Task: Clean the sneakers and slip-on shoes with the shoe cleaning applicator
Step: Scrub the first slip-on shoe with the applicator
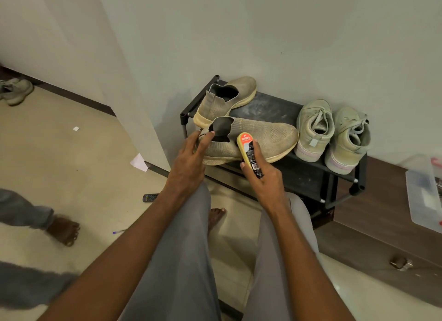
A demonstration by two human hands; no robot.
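On rack | left hand pinching slip-on heel; right hand gripping applicator against slip-on side

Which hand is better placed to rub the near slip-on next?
Right. The right hand already grips the applicator against the near slip-on; the left hand holds its heel.

Dim, warm indoor light, soft shadows left of the shoe rack, wide-angle bending and blur toward the frame edges.
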